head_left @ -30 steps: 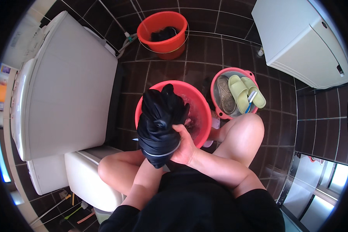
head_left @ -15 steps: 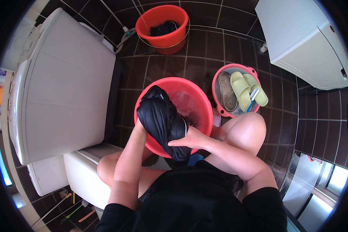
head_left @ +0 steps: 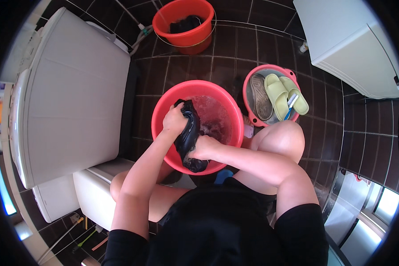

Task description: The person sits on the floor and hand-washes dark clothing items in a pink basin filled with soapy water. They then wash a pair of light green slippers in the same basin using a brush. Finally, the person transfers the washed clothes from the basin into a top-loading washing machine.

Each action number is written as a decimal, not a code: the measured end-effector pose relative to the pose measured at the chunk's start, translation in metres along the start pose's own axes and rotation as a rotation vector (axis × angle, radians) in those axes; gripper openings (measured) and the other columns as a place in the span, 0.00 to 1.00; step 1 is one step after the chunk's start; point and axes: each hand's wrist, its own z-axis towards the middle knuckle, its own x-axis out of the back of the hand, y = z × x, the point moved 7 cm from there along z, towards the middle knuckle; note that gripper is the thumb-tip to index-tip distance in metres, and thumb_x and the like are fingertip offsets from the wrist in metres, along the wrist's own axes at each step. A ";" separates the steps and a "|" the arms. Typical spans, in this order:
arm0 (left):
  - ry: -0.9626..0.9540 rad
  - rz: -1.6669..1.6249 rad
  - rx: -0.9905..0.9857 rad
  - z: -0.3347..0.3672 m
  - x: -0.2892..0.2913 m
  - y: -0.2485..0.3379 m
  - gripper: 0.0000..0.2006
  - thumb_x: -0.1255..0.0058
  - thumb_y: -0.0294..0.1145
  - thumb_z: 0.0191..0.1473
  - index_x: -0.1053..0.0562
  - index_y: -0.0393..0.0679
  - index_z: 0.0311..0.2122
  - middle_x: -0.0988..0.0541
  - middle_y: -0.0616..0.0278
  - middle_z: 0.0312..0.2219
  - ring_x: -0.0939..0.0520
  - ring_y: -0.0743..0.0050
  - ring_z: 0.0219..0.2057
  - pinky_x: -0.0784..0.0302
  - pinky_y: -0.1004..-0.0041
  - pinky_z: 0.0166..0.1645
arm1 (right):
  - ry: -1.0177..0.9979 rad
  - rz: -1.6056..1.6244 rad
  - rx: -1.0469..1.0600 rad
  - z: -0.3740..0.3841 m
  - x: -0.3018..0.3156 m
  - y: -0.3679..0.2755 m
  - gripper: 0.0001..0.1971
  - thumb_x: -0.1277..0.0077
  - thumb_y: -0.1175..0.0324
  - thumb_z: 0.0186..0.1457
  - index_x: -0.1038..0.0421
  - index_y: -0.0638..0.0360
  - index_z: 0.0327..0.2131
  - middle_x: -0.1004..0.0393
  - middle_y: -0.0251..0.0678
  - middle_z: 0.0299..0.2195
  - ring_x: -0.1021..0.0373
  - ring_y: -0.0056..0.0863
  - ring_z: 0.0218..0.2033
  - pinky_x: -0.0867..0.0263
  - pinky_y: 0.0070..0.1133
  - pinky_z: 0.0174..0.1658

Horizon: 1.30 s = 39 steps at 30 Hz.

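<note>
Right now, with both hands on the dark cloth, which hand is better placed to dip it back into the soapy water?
Probably the left hand: it grips the dark cloth over the red basin, while the right hand holds it near the rim.

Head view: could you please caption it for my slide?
Both hands, left and right, grip a wet black garment over a red basin.

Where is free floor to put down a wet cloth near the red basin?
Bare dark tiles lie between the red basin and the orange bucket, and right of the pink tub toward the white cabinet. It is crowded between basin, tub and the knee.
</note>
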 end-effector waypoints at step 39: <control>-0.240 -2.011 -0.296 0.135 0.132 0.010 0.32 0.56 0.43 0.57 0.49 0.49 0.64 0.42 0.52 0.60 0.35 0.56 0.57 0.38 0.58 0.59 | -0.099 2.128 0.532 0.100 0.227 -0.126 0.24 0.60 0.50 0.60 0.37 0.52 0.54 0.33 0.34 0.53 0.36 0.30 0.54 0.44 0.33 0.60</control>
